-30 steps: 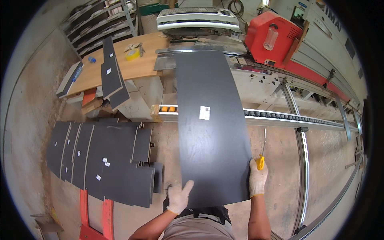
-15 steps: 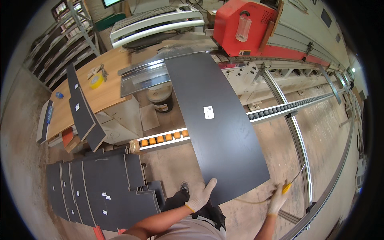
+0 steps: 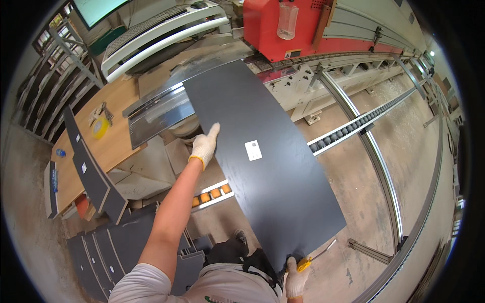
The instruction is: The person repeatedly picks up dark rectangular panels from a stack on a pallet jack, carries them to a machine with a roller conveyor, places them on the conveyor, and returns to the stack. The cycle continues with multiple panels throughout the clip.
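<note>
Currently, entries run largest to smallest, all placed relative to the dark panel.

Room: workshop with a dusty concrete floor (image 3: pixel 348 166) under and right of the dark panel; curved rails (image 3: pixel 384 166) sweep past its right side.

Red machine (image 3: pixel 283 25): at the panel's far end, the far short edge lying up against the machine's bed.

Dark panel (image 3: pixel 257 156): long, flat, matt charcoal board with a small white label (image 3: pixel 253 150) near its middle. Long axis runs from the machine toward the person, near end by the waist. Carried in the air, above the floor.

Wooden bench (image 3: pixel 116 131): left of the panel, with a yellow tape roll (image 3: pixel 99 128) on it; a metal sheet (image 3: pixel 156 113) lies between bench and panel.

Cut dark pieces (image 3: pixel 111 247): stacked on the floor, left of the panel's near end.

Left hand (image 3: pixel 204 146): gloved, arm stretched forward, on the panel's left long edge about midway along. Fingers laid flat and straight on the top face, not curled; whether the thumb hooks under cannot be told.

Right hand (image 3: pixel 295 279): gloved, at the near right corner, closed around a yellow-handled tool (image 3: pixel 310 258) and against the panel's near edge.

Key relation: the panel stretches away from both hands toward the machine; the left hand is the nearer to its middle, the right holds the end.
</note>
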A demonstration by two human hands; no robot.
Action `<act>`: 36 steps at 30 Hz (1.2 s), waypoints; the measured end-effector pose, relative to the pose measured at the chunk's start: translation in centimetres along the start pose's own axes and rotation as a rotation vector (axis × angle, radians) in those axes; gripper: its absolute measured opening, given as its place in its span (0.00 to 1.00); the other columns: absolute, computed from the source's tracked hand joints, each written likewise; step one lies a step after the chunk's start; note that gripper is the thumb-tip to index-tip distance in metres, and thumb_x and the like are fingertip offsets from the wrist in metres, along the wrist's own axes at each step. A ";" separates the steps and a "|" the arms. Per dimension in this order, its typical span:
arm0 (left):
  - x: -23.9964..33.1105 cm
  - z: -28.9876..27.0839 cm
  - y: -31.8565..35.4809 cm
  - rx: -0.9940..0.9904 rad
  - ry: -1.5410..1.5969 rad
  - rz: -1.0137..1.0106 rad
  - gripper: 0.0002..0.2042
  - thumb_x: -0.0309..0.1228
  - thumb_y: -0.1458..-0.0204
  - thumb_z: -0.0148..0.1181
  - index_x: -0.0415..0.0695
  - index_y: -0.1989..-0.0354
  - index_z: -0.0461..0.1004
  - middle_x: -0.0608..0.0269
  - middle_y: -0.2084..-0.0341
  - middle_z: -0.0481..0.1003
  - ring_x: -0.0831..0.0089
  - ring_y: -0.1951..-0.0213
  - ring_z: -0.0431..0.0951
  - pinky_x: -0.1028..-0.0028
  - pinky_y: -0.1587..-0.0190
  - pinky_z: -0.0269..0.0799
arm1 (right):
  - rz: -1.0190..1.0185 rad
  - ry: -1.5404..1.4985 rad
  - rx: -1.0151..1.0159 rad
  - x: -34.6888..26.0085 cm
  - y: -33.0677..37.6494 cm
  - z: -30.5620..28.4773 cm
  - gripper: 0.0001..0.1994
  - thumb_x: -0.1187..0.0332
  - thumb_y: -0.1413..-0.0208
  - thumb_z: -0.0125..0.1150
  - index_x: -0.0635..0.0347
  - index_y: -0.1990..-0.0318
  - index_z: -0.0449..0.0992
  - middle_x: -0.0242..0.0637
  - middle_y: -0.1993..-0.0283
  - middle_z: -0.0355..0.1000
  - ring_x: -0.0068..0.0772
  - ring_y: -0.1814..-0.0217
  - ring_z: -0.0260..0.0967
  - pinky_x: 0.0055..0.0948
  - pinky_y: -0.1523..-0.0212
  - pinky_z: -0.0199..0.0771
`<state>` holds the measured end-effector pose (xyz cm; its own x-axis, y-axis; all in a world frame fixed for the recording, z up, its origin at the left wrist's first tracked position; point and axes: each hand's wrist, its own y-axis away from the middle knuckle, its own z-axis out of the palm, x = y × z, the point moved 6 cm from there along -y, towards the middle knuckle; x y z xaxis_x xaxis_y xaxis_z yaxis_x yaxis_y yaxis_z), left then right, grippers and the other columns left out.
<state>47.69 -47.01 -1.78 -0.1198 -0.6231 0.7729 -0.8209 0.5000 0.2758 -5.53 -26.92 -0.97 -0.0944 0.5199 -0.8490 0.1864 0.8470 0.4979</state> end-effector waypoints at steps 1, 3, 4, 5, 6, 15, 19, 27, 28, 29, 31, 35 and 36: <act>-0.7 1.7 -1.0 -0.010 0.207 -0.090 0.48 0.68 0.42 0.65 0.16 0.53 0.79 0.40 0.62 0.83 0.56 0.47 0.81 0.62 0.45 0.76 | -0.059 0.038 -0.030 -0.4 -0.2 0.5 0.26 0.70 0.35 0.69 0.69 0.34 0.68 0.39 0.41 0.72 0.33 0.40 0.71 0.33 0.38 0.76; -1.3 3.6 -1.8 0.034 0.336 -0.067 0.47 0.67 0.44 0.68 0.17 0.58 0.79 0.44 0.65 0.81 0.61 0.52 0.79 0.62 0.48 0.75 | -0.013 0.019 0.036 -0.2 -0.7 0.3 0.27 0.70 0.36 0.70 0.70 0.34 0.68 0.40 0.39 0.72 0.35 0.39 0.71 0.35 0.36 0.75; -1.3 4.3 -1.8 0.046 0.395 -0.053 0.46 0.67 0.45 0.69 0.18 0.60 0.79 0.46 0.66 0.79 0.64 0.55 0.78 0.62 0.49 0.75 | -0.001 0.012 0.067 -0.1 -1.1 0.2 0.27 0.70 0.36 0.70 0.70 0.33 0.67 0.41 0.38 0.72 0.36 0.38 0.71 0.35 0.35 0.74; -1.3 4.8 -1.7 0.050 0.452 -0.061 0.43 0.66 0.44 0.69 0.22 0.66 0.77 0.50 0.70 0.76 0.66 0.60 0.76 0.61 0.54 0.74 | 0.080 0.069 0.109 0.3 -1.5 -0.1 0.31 0.70 0.36 0.69 0.71 0.29 0.64 0.44 0.35 0.70 0.39 0.33 0.68 0.37 0.29 0.69; -0.7 5.1 -1.6 0.044 0.444 -0.021 0.41 0.65 0.44 0.70 0.25 0.72 0.75 0.54 0.73 0.74 0.68 0.66 0.73 0.61 0.59 0.73 | 0.036 0.058 0.100 0.0 -2.1 -0.1 0.32 0.71 0.36 0.69 0.72 0.28 0.63 0.44 0.34 0.69 0.39 0.32 0.67 0.37 0.28 0.67; 5.7 11.7 -1.0 -0.023 0.383 -0.018 0.39 0.63 0.43 0.71 0.32 0.81 0.70 0.61 0.84 0.69 0.70 0.80 0.68 0.60 0.74 0.69 | -0.154 0.035 0.202 -3.3 -9.4 -3.5 0.31 0.72 0.33 0.64 0.69 0.26 0.63 0.42 0.30 0.67 0.39 0.29 0.64 0.39 0.24 0.59; 9.9 16.2 -0.7 0.089 0.347 0.029 0.41 0.65 0.44 0.71 0.31 0.81 0.69 0.58 0.83 0.69 0.68 0.77 0.70 0.58 0.69 0.71 | -0.141 0.079 0.244 -4.4 -15.0 -7.1 0.31 0.71 0.32 0.62 0.69 0.25 0.62 0.44 0.28 0.66 0.41 0.27 0.63 0.38 0.23 0.58; 16.6 25.3 -0.5 0.010 0.374 0.047 0.42 0.64 0.42 0.69 0.35 0.86 0.60 0.60 0.86 0.62 0.69 0.79 0.64 0.56 0.73 0.65 | -0.129 -0.007 0.263 -8.1 -23.8 -11.6 0.31 0.72 0.31 0.61 0.67 0.24 0.61 0.40 0.29 0.67 0.35 0.28 0.64 0.35 0.25 0.60; 17.5 26.3 -0.5 0.013 0.392 0.051 0.42 0.64 0.42 0.69 0.35 0.86 0.61 0.60 0.86 0.62 0.68 0.79 0.64 0.55 0.72 0.64 | -0.135 -0.032 0.276 -8.9 -24.7 -12.1 0.30 0.72 0.31 0.61 0.67 0.24 0.62 0.39 0.29 0.68 0.35 0.29 0.64 0.35 0.26 0.61; 18.2 27.4 -0.4 0.015 0.402 0.052 0.42 0.64 0.41 0.68 0.34 0.86 0.61 0.59 0.86 0.62 0.68 0.79 0.64 0.55 0.72 0.64 | -0.136 -0.028 0.275 -9.7 -25.6 -12.5 0.30 0.71 0.31 0.62 0.67 0.24 0.62 0.39 0.30 0.68 0.34 0.30 0.65 0.34 0.27 0.62; 19.7 29.5 -0.3 0.016 0.413 0.057 0.42 0.64 0.41 0.68 0.33 0.86 0.62 0.58 0.86 0.62 0.67 0.79 0.64 0.55 0.72 0.64 | -0.173 -0.042 0.267 -11.2 -27.7 -13.2 0.30 0.71 0.31 0.63 0.67 0.25 0.63 0.39 0.31 0.69 0.33 0.32 0.66 0.33 0.28 0.63; 22.5 33.9 -1.0 0.042 0.361 0.103 0.42 0.64 0.42 0.67 0.30 0.83 0.68 0.53 0.84 0.66 0.63 0.77 0.68 0.52 0.67 0.70 | -0.179 -0.090 0.265 -12.9 -32.4 -15.5 0.28 0.70 0.32 0.66 0.68 0.28 0.66 0.38 0.35 0.72 0.31 0.36 0.70 0.31 0.33 0.69; 23.2 35.0 -1.0 0.053 0.359 0.111 0.42 0.65 0.42 0.67 0.29 0.83 0.69 0.52 0.84 0.67 0.62 0.76 0.69 0.51 0.66 0.71 | -0.177 -0.111 0.262 -13.2 -33.5 -16.2 0.28 0.69 0.32 0.66 0.68 0.28 0.67 0.37 0.36 0.72 0.31 0.37 0.70 0.31 0.33 0.69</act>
<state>26.21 -82.98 -4.10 -0.0143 -0.3117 0.9501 -0.8427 0.5152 0.1564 -26.37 -60.36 -3.55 -0.0436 0.3397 -0.9395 0.4230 0.8582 0.2907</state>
